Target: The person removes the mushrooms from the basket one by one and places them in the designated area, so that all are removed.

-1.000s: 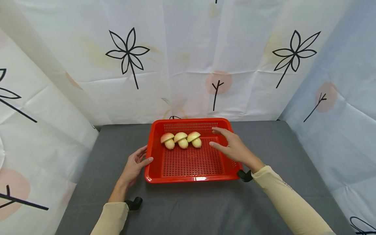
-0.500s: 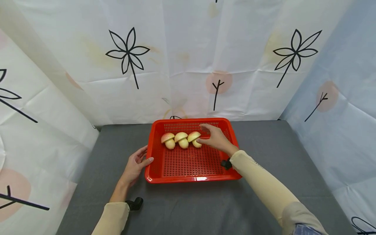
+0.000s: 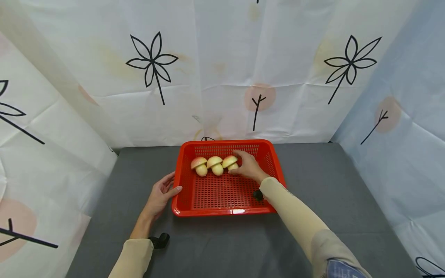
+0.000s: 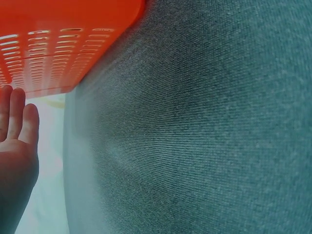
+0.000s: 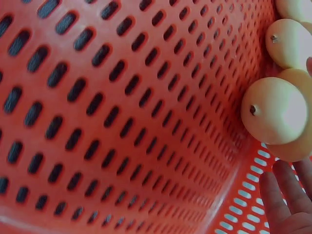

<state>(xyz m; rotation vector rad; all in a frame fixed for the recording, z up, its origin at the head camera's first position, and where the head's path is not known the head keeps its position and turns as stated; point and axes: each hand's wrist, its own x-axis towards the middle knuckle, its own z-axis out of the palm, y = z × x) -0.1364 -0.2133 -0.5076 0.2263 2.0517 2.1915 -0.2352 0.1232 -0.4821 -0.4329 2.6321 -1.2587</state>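
Note:
Three mushrooms with pale yellow stems and pink-tinged caps lie in a row inside the red plastic basket [image 3: 227, 212]: left mushroom [image 3: 199, 166], middle mushroom [image 3: 214, 165], right mushroom [image 3: 229, 162]. My right hand [image 3: 248, 166] reaches round the right mushroom, thumb by its stem and fingers beyond its cap. In the right wrist view, nearly straight fingers [image 5: 287, 187] lie beside that mushroom's cap. At the basket's left side, my left hand [image 3: 158, 197] holds the rim, thumb over it and fingers against the outer wall. Those fingers [image 4: 17, 114] show in the left wrist view.
The basket stands on a grey cloth-covered table [image 3: 222, 247], near its far edge. A white patterned curtain [image 3: 222, 77] rises behind the table and along both sides. A black wrist device [image 3: 160, 241] is on the left wrist.
My right hand has moved left across the basket, from its right side to the right mushroom, and its fingers have come round it. The left hand and basket have stayed in place.

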